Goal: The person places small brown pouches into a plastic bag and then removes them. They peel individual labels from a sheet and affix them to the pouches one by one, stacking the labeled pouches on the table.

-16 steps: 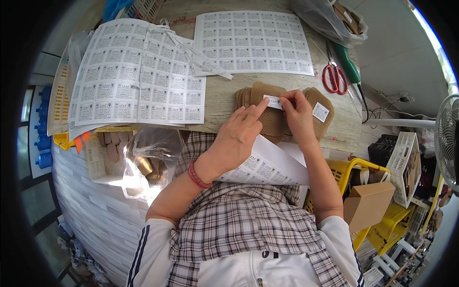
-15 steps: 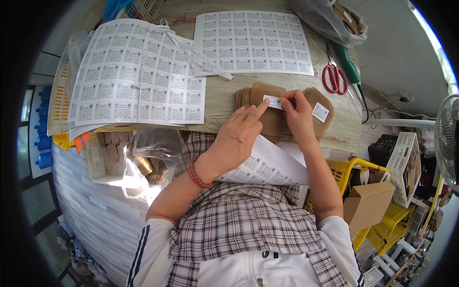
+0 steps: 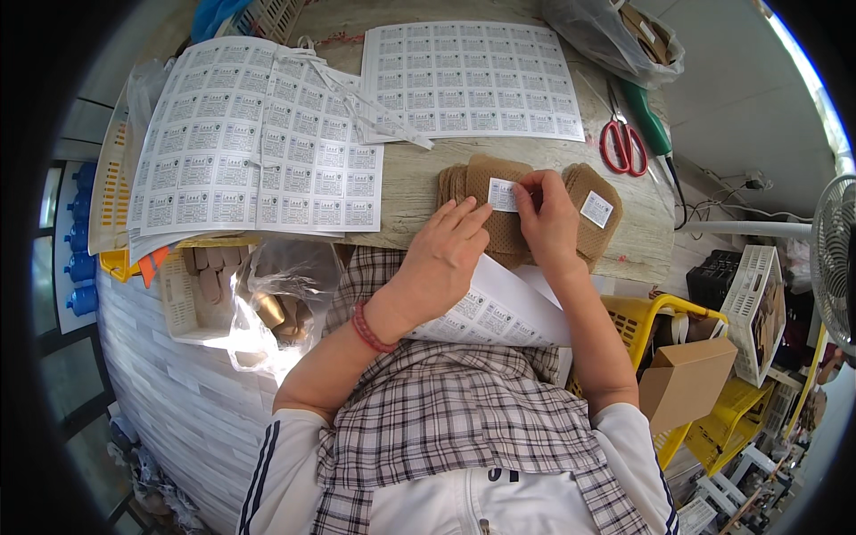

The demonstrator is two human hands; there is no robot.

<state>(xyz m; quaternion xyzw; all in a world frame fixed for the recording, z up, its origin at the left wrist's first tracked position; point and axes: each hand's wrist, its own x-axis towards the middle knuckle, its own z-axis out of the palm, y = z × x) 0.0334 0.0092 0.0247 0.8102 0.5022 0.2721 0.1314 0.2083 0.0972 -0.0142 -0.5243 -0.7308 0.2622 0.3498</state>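
Observation:
A small white printed label (image 3: pixel 501 194) lies against the top piece of a stack of brown textured fabric pads (image 3: pixel 501 168). My right hand (image 3: pixel 548 218) pinches this label at its right side, fingertips bent over it. My left hand (image 3: pixel 446 250) rests by the stack's near left part, fingers stretched out and holding nothing. Just right of my right hand sits a second brown pad stack (image 3: pixel 584 183), its top pad bearing a white label (image 3: pixel 596 209). A curled label sheet (image 3: pixel 513 316) lies below my hands, over my lap, partly hidden by my arms.
Label sheets (image 3: pixel 201 134) cover the table's left, with another sheet (image 3: pixel 473 76) at the back. Red-handled scissors (image 3: pixel 624 147) and a green-handled tool (image 3: pixel 646 120) lie right. A plastic bag (image 3: pixel 615 40) stands behind; a yellow basket (image 3: pixel 629 321) is beside me.
My left index finger has drawn back from the label toward the left. The label now sits more upright on the pad, and my right hand has shifted slightly left and curled over its edge.

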